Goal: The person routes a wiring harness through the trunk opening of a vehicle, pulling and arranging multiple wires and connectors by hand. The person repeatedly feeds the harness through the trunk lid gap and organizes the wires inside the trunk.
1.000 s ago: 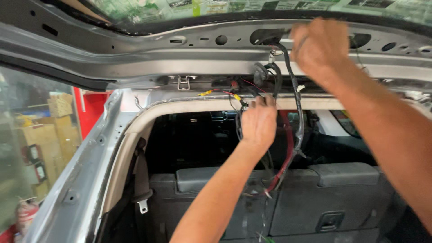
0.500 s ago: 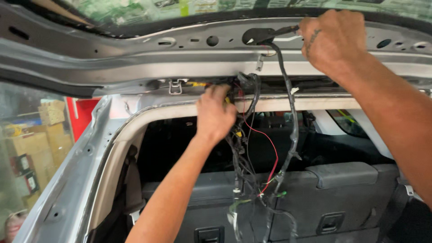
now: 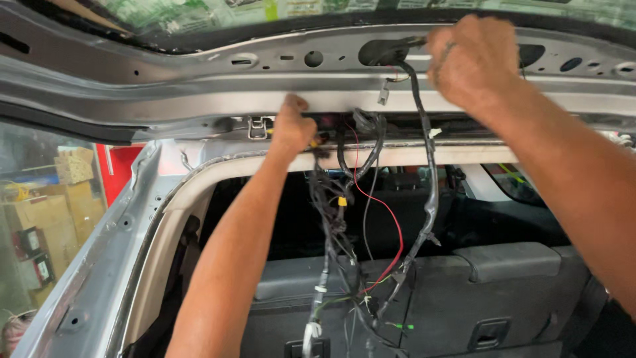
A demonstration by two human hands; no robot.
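Two hands up at the raised silver sheet-metal tailgate point(image 3: 165, 86), feeding a loose black wiring harness point(image 3: 424, 199) along its upper edge.

The right hand point(image 3: 474, 63) is closed around the thick black harness branch just where it leaves an oval opening point(image 3: 381, 52) near the tailgate's top edge; the left hand point(image 3: 291, 126) is curled, fingertips pressed to the bundle root at the lower edge, beside a small metal bracket point(image 3: 257, 126). A thin red wire point(image 3: 391, 225) and the other strands hang free before the grey rear seatbacks point(image 3: 503, 265). Judged from this, routing is midway; the next move likely calls for a steady pull without snagging on the hole's rim.
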